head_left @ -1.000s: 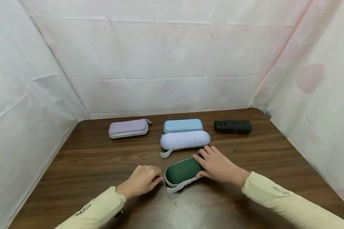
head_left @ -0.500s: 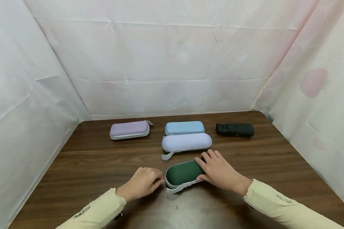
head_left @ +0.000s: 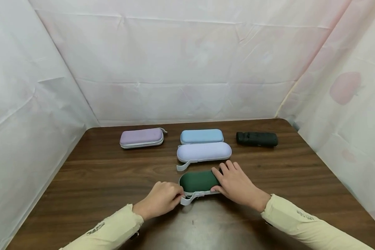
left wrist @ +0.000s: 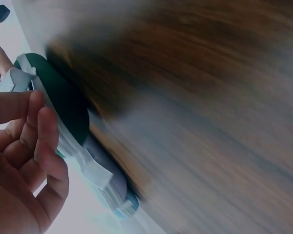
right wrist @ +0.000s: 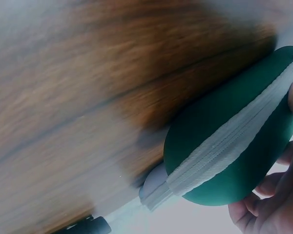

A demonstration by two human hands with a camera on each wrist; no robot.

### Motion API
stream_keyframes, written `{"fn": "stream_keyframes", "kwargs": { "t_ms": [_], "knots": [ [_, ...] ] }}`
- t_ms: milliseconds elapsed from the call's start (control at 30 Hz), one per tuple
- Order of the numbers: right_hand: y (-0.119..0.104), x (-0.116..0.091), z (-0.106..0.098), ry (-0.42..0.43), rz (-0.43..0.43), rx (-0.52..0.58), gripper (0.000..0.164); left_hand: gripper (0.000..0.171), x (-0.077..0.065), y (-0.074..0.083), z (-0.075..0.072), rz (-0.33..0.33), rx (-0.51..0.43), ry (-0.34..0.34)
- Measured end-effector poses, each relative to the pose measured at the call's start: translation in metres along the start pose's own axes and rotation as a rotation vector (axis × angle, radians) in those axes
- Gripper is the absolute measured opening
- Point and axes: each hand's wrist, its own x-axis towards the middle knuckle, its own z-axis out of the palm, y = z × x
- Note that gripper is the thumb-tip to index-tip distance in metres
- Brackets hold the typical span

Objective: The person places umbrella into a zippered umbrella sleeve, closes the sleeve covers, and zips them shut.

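A dark green hard zip case (head_left: 198, 181) with a light grey zip band and a strap loop (head_left: 187, 199) lies on the table in front of me. My right hand (head_left: 237, 184) grips its right end, thumb on the near side and fingers over the top. At the left end, my left hand (head_left: 162, 199) pinches at the zip with thumb and forefinger (left wrist: 35, 105); the zip pull itself is hidden by the fingertips. In the right wrist view the zip band (right wrist: 219, 151) looks closed around the right end of the green case.
Just behind the green case lies a lavender case (head_left: 204, 151) with a grey strap, touching a light blue case (head_left: 202, 136). A purple case (head_left: 141, 137) sits at back left. A black rolled item (head_left: 257, 139), like a folded umbrella, lies at back right. White cloth surrounds the table.
The left hand has moved slightly right, and its fingers now overlap the left end of the green case. The case has turned a little, more level in view. The right hand keeps its hold.
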Motion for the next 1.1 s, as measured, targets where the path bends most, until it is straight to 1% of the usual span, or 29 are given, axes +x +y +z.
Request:
{"fn": "stream_keyframes", "kwargs": {
  "t_ms": [167, 333, 433, 533, 600, 667, 733, 800, 900, 1000, 1100],
  "knots": [
    [-0.004, 0.003, -0.001, -0.002, 0.015, 0.002, 0.064, 0.029, 0.006, 0.008, 0.002, -0.012, 0.016, -0.015],
    [-0.003, 0.004, -0.002, -0.006, 0.02, 0.012, 0.065, 0.027, 0.009, 0.011, 0.003, -0.027, 0.058, -0.027],
    [0.001, 0.003, -0.003, -0.033, 0.013, 0.057, 0.067, 0.02, 0.008, 0.008, 0.001, -0.04, 0.061, -0.01],
    [0.011, -0.001, -0.005, -0.093, -0.003, 0.143, 0.069, 0.016, 0.006, 0.0, -0.001, -0.091, 0.043, 0.027],
    [0.019, -0.006, -0.008, -0.149, -0.002, 0.219, 0.071, 0.022, 0.004, -0.006, -0.003, -0.146, 0.011, 0.049],
    [0.028, -0.013, -0.011, -0.199, 0.011, 0.296, 0.073, 0.029, 0.003, -0.011, -0.003, -0.196, -0.052, 0.05],
    [0.037, -0.019, -0.014, -0.241, 0.042, 0.38, 0.075, 0.038, 0.004, -0.016, -0.003, -0.229, -0.136, 0.033],
    [0.043, -0.023, -0.016, -0.261, 0.076, 0.453, 0.076, 0.047, 0.005, -0.019, -0.002, -0.246, -0.224, 0.007],
    [0.047, -0.026, -0.017, -0.246, 0.096, 0.536, 0.074, 0.056, 0.008, -0.019, 0.001, -0.237, -0.297, -0.011],
    [0.05, -0.026, -0.015, -0.187, 0.075, 0.566, 0.07, 0.056, 0.01, -0.018, 0.002, -0.217, -0.303, 0.01],
    [0.054, -0.025, -0.01, -0.134, 0.048, 0.561, 0.069, 0.053, 0.012, -0.018, 0.003, -0.207, -0.29, 0.038]
  ]
}}
